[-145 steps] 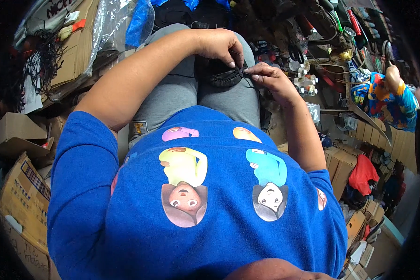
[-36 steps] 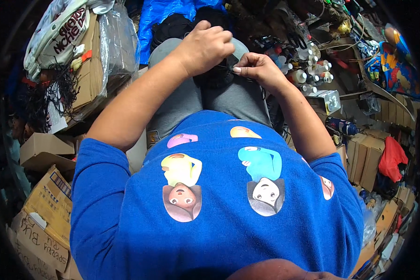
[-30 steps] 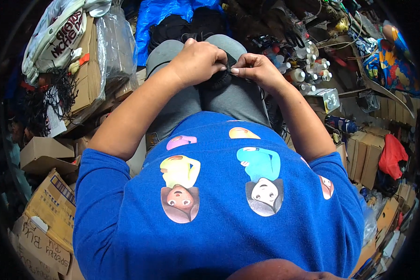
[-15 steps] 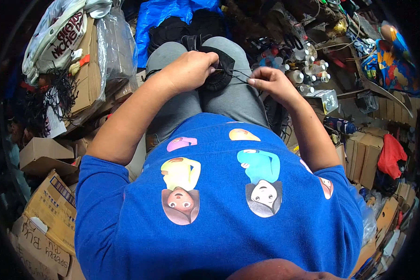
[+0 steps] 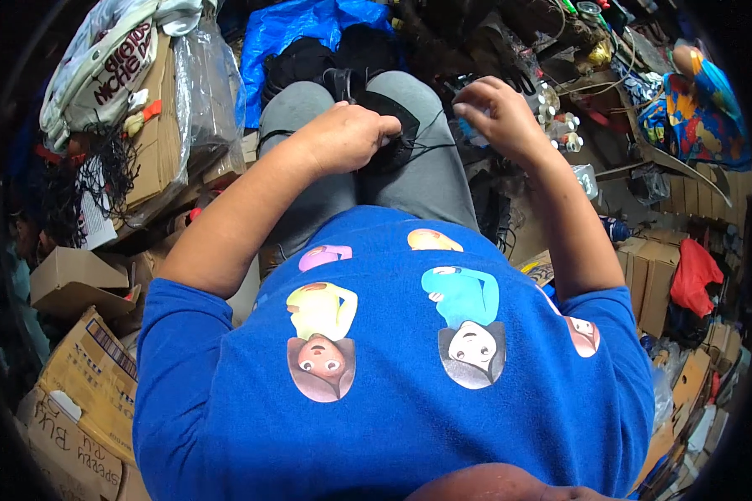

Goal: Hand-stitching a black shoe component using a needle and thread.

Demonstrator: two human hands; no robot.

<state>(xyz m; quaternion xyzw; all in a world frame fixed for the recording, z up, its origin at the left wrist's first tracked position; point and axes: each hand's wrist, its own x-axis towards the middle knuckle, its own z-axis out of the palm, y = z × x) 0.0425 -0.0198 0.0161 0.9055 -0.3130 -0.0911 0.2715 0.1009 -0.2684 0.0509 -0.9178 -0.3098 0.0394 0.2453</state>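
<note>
A black shoe-like piece point(image 5: 399, 154) with a rounded end rests across my grey-trousered thighs. My left hand point(image 5: 348, 138) is closed in a fist at its left side; whatever lies inside the fingers is hidden. Thin black cord point(image 5: 430, 149) runs from the piece over my right thigh, with one strand rising toward my right hand. Raised to the right of the knee, my right hand point(image 5: 495, 117) pinches that strand between thumb and fingers. More black items point(image 5: 342, 58), kind unclear, lie beyond my knees next to a blue plastic sheet point(image 5: 263, 42).
To the left stand flattened cardboard point(image 5: 154, 142), a printed cloth bag point(image 5: 113, 75), tangled black cords point(image 5: 113, 167) and an open box point(image 5: 79, 280). Several small bottles point(image 5: 566, 134) crowd the right, near a curved blade-like strip point(image 5: 693, 174), a red bag point(image 5: 698, 275) and stacked boxes point(image 5: 647, 259).
My right hand has moved up and to the right, drawing the cord away from the black piece. My left hand stays nearly in place, and the thin shaft beside it no longer shows.
</note>
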